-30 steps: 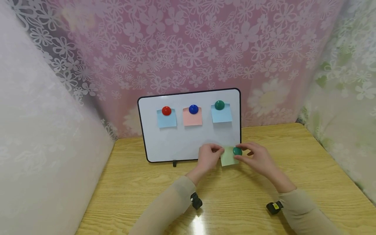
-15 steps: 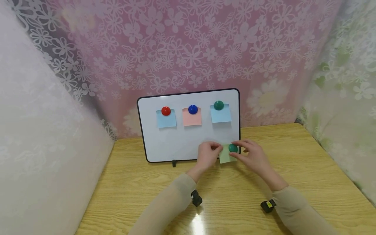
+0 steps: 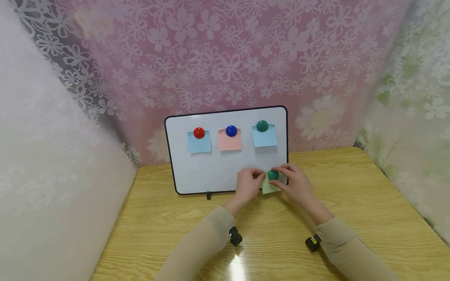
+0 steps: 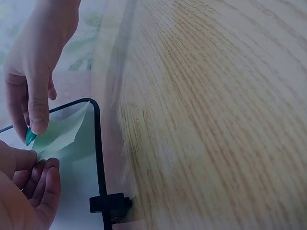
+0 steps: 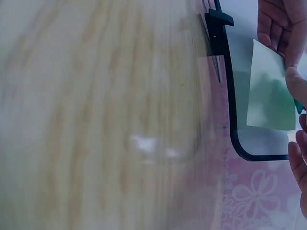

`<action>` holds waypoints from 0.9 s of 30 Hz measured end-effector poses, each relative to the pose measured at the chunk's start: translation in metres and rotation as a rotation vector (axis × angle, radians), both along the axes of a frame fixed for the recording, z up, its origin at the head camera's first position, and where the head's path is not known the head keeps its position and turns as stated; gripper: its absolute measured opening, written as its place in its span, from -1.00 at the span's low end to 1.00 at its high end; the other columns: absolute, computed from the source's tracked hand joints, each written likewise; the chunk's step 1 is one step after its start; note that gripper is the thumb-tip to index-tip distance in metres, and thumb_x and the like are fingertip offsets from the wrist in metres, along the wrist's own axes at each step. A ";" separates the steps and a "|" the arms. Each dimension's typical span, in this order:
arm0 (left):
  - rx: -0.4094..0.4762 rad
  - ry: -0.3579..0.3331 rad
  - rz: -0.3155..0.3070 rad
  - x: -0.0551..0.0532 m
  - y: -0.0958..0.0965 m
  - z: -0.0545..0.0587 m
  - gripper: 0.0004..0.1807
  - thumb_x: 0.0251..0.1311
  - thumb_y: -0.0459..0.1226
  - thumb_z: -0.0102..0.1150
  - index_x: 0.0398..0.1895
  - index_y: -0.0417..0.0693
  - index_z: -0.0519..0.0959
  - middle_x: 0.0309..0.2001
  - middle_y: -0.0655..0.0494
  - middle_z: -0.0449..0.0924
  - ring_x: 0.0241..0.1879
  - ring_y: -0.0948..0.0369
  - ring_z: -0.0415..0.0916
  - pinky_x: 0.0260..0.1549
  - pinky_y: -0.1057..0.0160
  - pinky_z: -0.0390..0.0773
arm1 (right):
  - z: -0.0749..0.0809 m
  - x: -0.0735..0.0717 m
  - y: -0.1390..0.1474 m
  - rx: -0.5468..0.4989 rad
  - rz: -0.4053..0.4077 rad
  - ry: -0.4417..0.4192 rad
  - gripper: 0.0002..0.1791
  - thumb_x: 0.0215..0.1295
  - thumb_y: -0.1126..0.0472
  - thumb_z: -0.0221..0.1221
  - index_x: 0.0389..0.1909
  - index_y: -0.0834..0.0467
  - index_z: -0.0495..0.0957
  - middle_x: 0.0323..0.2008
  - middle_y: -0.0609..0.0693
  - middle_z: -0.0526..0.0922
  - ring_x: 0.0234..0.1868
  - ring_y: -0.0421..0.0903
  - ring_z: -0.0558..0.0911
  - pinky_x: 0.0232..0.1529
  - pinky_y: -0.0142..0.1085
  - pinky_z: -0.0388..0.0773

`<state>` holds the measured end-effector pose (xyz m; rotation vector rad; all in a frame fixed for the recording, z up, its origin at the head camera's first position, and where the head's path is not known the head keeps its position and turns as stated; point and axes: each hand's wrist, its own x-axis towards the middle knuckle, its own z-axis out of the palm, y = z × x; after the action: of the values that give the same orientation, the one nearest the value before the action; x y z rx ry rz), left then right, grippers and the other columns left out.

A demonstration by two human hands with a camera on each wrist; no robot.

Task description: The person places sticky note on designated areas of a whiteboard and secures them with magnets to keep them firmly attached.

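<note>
A pale green sticky note (image 3: 270, 188) lies against the lower right corner of the whiteboard (image 3: 204, 171). Its left edge is pinched between the thumb and fingers of my left hand (image 3: 249, 184). With thumb and fingertips, my right hand (image 3: 294, 182) holds a round green magnet (image 3: 273, 175) at the note's upper part. In the left wrist view the note (image 4: 60, 134) slants away from the board at its free end, and the magnet (image 4: 30, 136) shows edge-on under the right thumb. The right wrist view shows the note (image 5: 271, 91) from below, the magnet mostly hidden.
Above, the board carries a blue note (image 3: 199, 145) under a red magnet (image 3: 199, 132), a pink note (image 3: 230, 143) under a blue magnet (image 3: 231, 130), and another blue note (image 3: 265, 138) under a green magnet (image 3: 262, 126). A black clip foot (image 3: 209, 195) supports the board on the wooden table (image 3: 158, 234).
My right hand has moved left and slightly up with the green magnet, from the note's right edge to its upper middle. The note has shifted slightly up and left; my left hand barely moves.
</note>
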<state>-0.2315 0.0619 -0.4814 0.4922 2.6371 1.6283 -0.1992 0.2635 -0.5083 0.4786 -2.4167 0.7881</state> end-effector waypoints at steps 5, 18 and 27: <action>-0.013 0.038 0.002 -0.002 0.002 0.000 -0.83 0.53 -0.24 0.30 -0.13 -0.12 0.82 -0.28 0.22 0.75 -0.30 0.38 0.60 -0.29 0.36 0.63 | -0.002 -0.003 -0.001 -0.003 -0.015 0.029 -0.48 0.12 0.17 0.64 0.11 0.18 0.76 -0.08 0.13 0.62 -0.19 0.06 0.56 -0.30 -0.09 0.50; -0.057 0.075 0.020 -0.006 0.006 0.001 -0.82 0.54 -0.22 0.29 -0.12 -0.09 0.83 -0.31 0.25 0.72 -0.33 0.39 0.57 -0.33 0.37 0.60 | -0.003 -0.007 0.000 -0.008 -0.047 0.076 -0.48 0.14 0.18 0.62 0.15 0.14 0.76 -0.06 0.15 0.63 -0.07 0.15 0.60 -0.16 0.03 0.61; -0.084 0.070 0.035 -0.007 0.007 0.001 -0.82 0.54 -0.23 0.28 -0.11 -0.10 0.82 -0.29 0.24 0.73 -0.31 0.38 0.56 -0.33 0.38 0.59 | -0.001 -0.010 -0.002 -0.002 -0.046 0.081 -0.48 0.14 0.17 0.62 0.15 0.14 0.77 -0.08 0.13 0.63 -0.10 0.10 0.59 -0.20 -0.02 0.58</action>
<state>-0.2381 0.0688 -0.4803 0.5114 2.7664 1.5286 -0.2089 0.2612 -0.5093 0.4443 -2.3439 0.7380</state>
